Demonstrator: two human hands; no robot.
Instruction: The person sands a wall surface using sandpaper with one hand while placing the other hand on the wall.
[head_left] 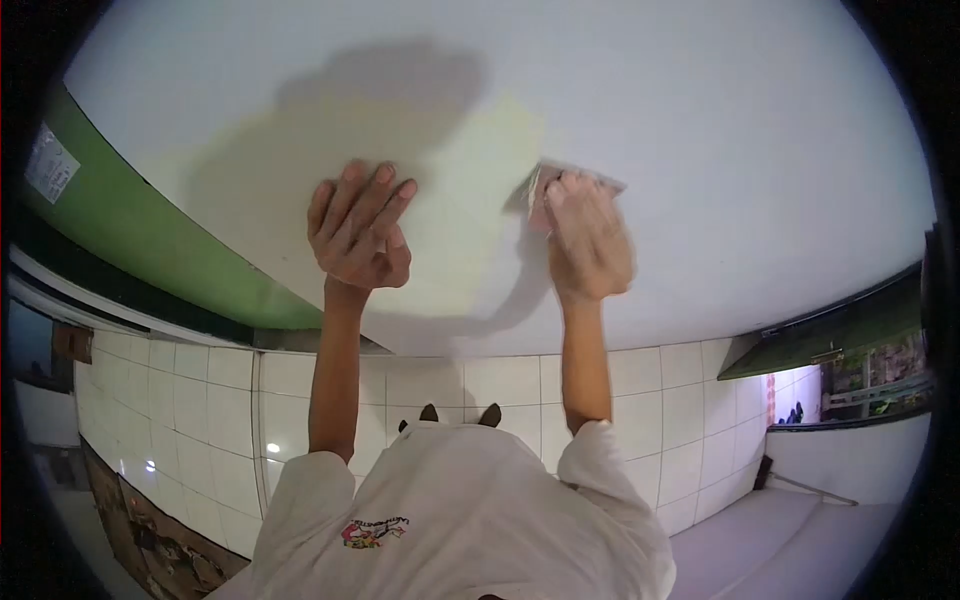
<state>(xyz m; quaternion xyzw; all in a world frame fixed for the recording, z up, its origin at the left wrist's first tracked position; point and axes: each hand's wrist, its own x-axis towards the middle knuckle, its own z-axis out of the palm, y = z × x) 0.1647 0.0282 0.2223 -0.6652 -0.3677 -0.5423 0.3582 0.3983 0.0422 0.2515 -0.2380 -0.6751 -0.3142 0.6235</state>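
Observation:
My right hand (pixel 590 235) presses a folded piece of sandpaper (pixel 541 205) against the pale wall (pixel 740 180). The sheet is reddish-brown with a frayed left edge. Slight motion blur softens that hand, and the fingers cover much of the sheet. Over on the left, my left hand (pixel 360 225) is held up at the wall with its fingers stretched out and nothing in it. I cannot tell whether its fingertips touch the surface. Between the two hands lies a yellowish patch (pixel 460 220) of wall, with shadows of my head and arms around it.
A green panel (pixel 170 220) with a white label runs along the left. White floor tiles (pixel 430 380) meet the wall's foot, where the tips of my feet show. On the right are a dark-framed opening (pixel 850 385) and a long-handled tool (pixel 800 487).

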